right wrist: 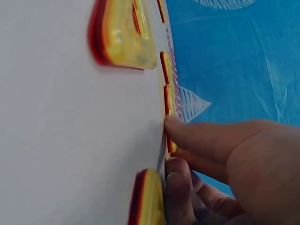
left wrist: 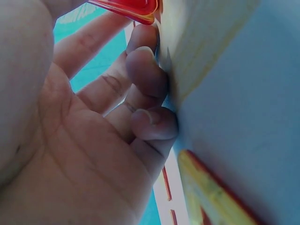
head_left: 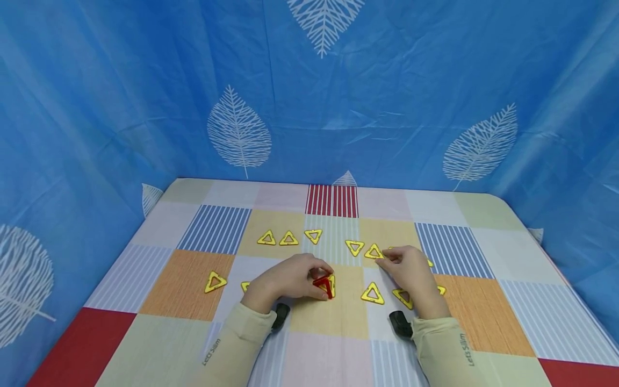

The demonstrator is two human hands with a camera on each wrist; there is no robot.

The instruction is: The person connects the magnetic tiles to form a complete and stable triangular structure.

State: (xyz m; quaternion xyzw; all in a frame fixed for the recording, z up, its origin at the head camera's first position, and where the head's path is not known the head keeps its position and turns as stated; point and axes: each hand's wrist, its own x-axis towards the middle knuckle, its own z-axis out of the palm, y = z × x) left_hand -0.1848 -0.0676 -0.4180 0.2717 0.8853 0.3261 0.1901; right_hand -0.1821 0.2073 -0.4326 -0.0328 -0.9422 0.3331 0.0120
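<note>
My left hand [head_left: 293,276] pinches a red triangle tile [head_left: 321,281] between thumb and fingers, tilted up off the table. Part of a yellow triangle tile [head_left: 332,286] shows right behind it. In the left wrist view the red tile [left wrist: 136,6] pokes in at the top, while the other fingers curl down to the tabletop. Over on the right, my right hand [head_left: 410,271] reaches down to the row of yellow tiles, fingers bent. Its thumb overlaps a yellow tile with a red underside [right wrist: 169,101] in the right wrist view. The hand hides parts of several tiles.
Flat yellow triangle tiles [head_left: 289,238] lie in a back row, with others nearer, such as a tile [head_left: 372,293] between the hands and one [head_left: 215,281] at left. A patchwork cloth [head_left: 184,336] covers the table. Blue leaf-print curtains [head_left: 348,134] hang around it.
</note>
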